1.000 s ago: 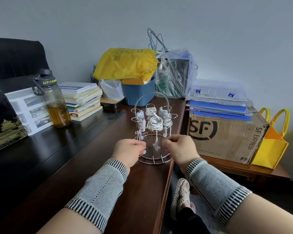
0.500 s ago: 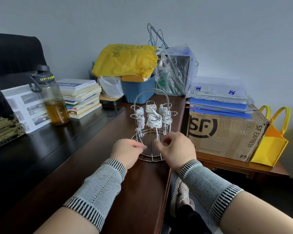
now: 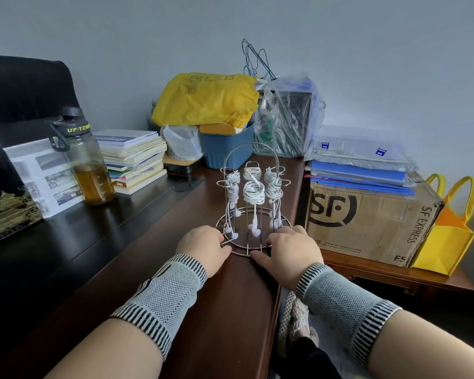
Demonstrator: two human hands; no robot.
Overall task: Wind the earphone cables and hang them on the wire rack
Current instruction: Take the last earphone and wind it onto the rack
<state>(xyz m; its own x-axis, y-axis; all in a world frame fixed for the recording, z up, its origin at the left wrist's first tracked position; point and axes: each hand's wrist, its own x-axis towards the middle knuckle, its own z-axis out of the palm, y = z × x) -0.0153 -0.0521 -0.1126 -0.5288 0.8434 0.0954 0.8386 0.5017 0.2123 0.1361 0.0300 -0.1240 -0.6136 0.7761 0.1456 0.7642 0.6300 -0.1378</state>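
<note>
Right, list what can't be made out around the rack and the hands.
- Head view: left hand fingertips, curled under at the wire rack base.
- Exact count of wound earphones: bundles overlap.
- Right hand grip: fingers reach the base ring, hold unclear.
- Water bottle label: cut off by its curve.

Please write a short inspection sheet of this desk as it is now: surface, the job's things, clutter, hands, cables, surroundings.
Surface: dark wooden desk; the rack stands near its right edge.
Job's things: wire rack upright, with several wound white earphones hanging on its hooks.
Clutter: bottle, stack of books, blue bin, yellow bag, plastic bags.
Hands: left hand and right hand sit at the rack's base ring, one at each side; grip on the ring cannot be told.
Cables: all on the rack; none seen loose.
Surroundings: cardboard box and yellow tote on a lower table, black chair, grey wall.
</note>
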